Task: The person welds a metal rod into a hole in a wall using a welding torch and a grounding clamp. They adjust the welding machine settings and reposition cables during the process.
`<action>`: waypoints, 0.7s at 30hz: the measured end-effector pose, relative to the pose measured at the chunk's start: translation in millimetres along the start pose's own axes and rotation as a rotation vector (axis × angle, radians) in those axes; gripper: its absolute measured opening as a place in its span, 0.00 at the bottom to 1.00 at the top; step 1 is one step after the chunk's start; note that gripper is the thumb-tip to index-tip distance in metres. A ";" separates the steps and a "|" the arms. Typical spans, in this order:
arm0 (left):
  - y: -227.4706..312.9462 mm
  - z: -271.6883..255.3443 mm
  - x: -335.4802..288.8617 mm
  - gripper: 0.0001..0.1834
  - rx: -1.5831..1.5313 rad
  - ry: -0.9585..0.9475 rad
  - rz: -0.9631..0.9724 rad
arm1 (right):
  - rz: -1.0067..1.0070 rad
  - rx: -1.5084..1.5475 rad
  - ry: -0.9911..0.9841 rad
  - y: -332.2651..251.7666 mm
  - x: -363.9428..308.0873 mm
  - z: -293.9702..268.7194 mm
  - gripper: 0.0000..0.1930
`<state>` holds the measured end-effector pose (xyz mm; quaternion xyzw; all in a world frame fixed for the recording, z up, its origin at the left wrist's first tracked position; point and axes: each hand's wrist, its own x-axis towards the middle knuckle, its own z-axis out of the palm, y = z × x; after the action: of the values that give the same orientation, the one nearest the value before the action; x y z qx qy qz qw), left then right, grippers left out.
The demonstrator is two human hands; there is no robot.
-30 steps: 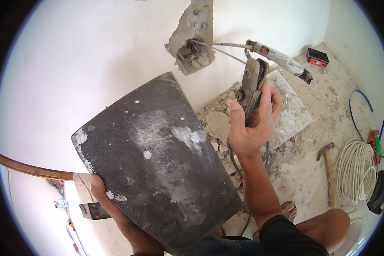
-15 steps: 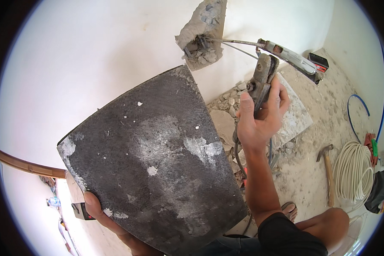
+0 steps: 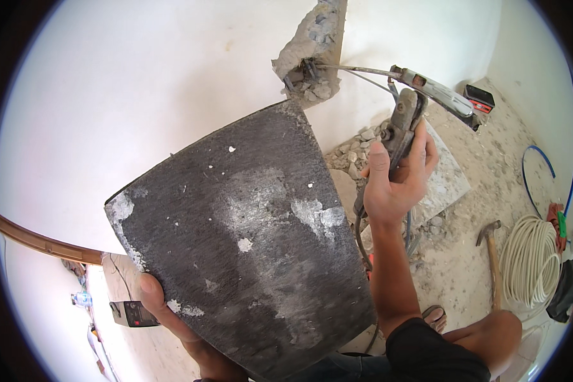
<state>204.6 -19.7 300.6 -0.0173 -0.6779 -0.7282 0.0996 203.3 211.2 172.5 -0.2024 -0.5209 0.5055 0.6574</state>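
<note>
My left hand (image 3: 165, 318) grips the lower left edge of a large black board (image 3: 248, 210), its thumb on the face and its other fingers hidden behind. The board is scuffed, with white flakes on it. My right hand (image 3: 398, 191) is closed around a worn welding electrode holder (image 3: 401, 124), its jaw end pointing up and a cable hanging below. Just beyond it, metal locking pliers (image 3: 439, 92) hang at the end of a rod that comes out of a broken hole (image 3: 309, 79) in the white wall.
Rubble (image 3: 356, 149) and a pale slab (image 3: 442, 175) lie below the hole. On the dusty floor at right are a hammer (image 3: 491, 261), a coil of cream cable (image 3: 528, 258) and a black-and-red box (image 3: 479, 99). A dark device (image 3: 134, 314) stands at lower left.
The board and the electrode holder appear slightly farther right in the picture, as do the wall hole and the pliers. Both hands keep their hold.
</note>
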 end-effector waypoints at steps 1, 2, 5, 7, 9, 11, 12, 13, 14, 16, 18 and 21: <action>0.6 -0.9 -0.5 0.40 -0.001 0.001 0.000 | -0.035 -0.051 -0.004 1.7 0.0 -2.1 0.31; 0.4 -0.1 -0.8 0.40 -0.004 -0.003 -0.002 | -0.054 -0.089 -0.009 3.4 0.4 -3.5 0.31; 0.0 2.9 1.6 0.40 -0.003 -0.008 -0.004 | -0.058 -0.116 -0.017 4.0 2.4 -1.4 0.31; 0.8 2.7 1.2 0.40 -0.004 -0.003 -0.004 | -0.022 -0.072 0.000 -2.0 2.8 -2.5 0.31; 0.8 4.9 2.2 0.40 -0.005 -0.010 -0.005 | -0.012 -0.031 0.015 -6.2 3.0 -3.5 0.31; 0.2 4.3 1.6 0.40 -0.007 -0.012 -0.007 | -0.023 -0.059 0.001 -7.5 1.8 -2.5 0.31; -0.3 5.0 2.3 0.40 -0.007 -0.012 -0.009 | -0.042 -0.145 -0.030 -5.9 2.8 -2.1 0.31; -0.6 5.4 1.5 0.40 -0.008 -0.014 -0.010 | -0.040 -0.135 -0.025 -7.7 3.9 -2.4 0.31; 0.1 4.6 1.2 0.40 -0.007 -0.012 -0.007 | -0.035 -0.123 -0.021 -9.8 3.8 -2.7 0.32; 2.4 4.5 0.5 0.41 -0.005 -0.010 -0.002 | -0.032 -0.047 0.012 -15.0 3.7 -2.9 0.32; 0.1 4.8 0.5 0.41 -0.009 -0.014 -0.009 | -0.073 -0.113 0.001 -8.4 3.0 -4.2 0.32; 0.4 4.2 1.6 0.41 -0.012 -0.018 -0.009 | -0.105 -0.182 -0.025 -1.9 3.9 0.3 0.32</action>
<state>202.7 -15.8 301.6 -0.0217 -0.6745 -0.7324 0.0902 203.7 213.7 176.0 -0.2272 -0.5828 0.4235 0.6552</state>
